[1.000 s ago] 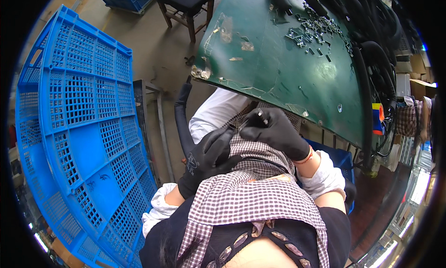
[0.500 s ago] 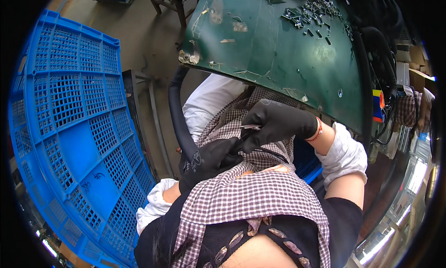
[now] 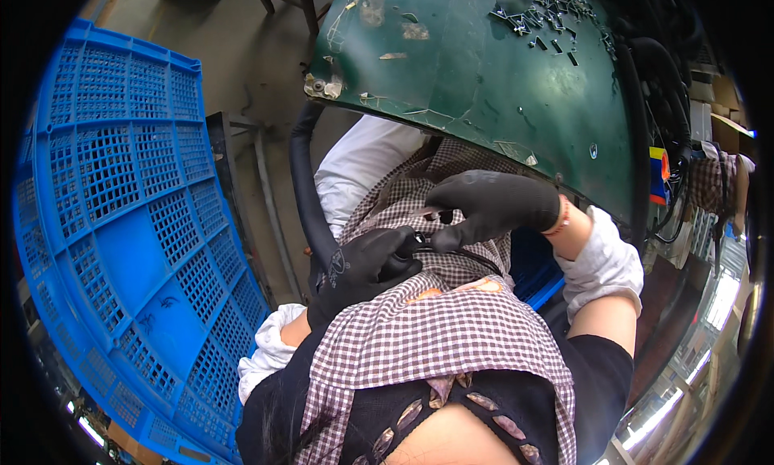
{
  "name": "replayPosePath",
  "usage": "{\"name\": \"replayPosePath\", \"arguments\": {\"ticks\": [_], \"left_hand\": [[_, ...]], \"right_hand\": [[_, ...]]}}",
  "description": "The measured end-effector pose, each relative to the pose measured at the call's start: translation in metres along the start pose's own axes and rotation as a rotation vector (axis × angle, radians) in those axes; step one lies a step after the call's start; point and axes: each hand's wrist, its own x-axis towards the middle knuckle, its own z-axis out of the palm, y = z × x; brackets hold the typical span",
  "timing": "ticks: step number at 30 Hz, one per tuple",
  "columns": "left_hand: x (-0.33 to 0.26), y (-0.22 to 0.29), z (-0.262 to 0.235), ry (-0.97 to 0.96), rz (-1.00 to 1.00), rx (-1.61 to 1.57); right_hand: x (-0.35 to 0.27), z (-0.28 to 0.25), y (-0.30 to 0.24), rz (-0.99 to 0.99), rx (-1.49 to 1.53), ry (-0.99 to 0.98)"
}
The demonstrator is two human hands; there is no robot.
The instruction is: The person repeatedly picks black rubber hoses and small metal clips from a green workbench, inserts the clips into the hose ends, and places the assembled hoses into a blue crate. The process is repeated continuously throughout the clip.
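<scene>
Our fingers (image 3: 439, 241) meet at one small dark part (image 3: 421, 243), pinched from both sides just above our lap: those of our right hand (image 3: 488, 207) close on it from above, those of our left hand (image 3: 363, 267) curl shut on its other end from below. What kind of part it is we cannot tell, for the gloves hide most of it. We count two black gloves, one on each hand, and two white sleeve covers (image 3: 601, 259) bunched at the forearms. One thin dark cord (image 3: 472, 259) runs from the part across the checked apron (image 3: 435, 336) toward our right. One thick black hose (image 3: 310, 199) bends down past our left hand, touching its glove. Above the hands hangs the edge of one green bench (image 3: 484, 70), with a scatter of small metal pieces (image 3: 540, 13) at its far side, too many and too small to count. One large blue lattice crate (image 3: 121, 223) stands on the floor well apart at our left. A red band (image 3: 562, 219) circles our right wrist.
</scene>
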Motion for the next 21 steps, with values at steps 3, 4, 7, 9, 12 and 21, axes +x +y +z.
{"name": "replayPosePath", "arguments": {"ticks": [3, 4, 7, 9, 12, 21], "left_hand": [[0.007, 0.015, -0.006, -0.042, -0.104, 0.065], [0.007, 0.015, -0.005, -0.02, -0.095, 0.066], [0.008, 0.017, -0.005, -0.036, -0.186, 0.024], [0.006, 0.017, -0.005, -0.056, -0.263, -0.014], [0.008, 0.019, -0.008, -0.107, -0.311, -0.021], [-0.004, 0.0, 0.002, -0.072, -0.078, -0.077]], "right_hand": [[-0.022, -0.012, -0.005, 0.044, 0.031, 0.122], [-0.026, -0.01, -0.008, 0.024, 0.05, 0.181], [-0.032, -0.017, -0.022, -0.086, -0.063, 0.128], [-0.03, -0.022, -0.032, -0.044, -0.202, 0.112], [-0.026, -0.021, -0.028, -0.09, -0.343, 0.138], [-0.012, -0.028, -0.035, -0.162, -0.478, 0.071]]}}
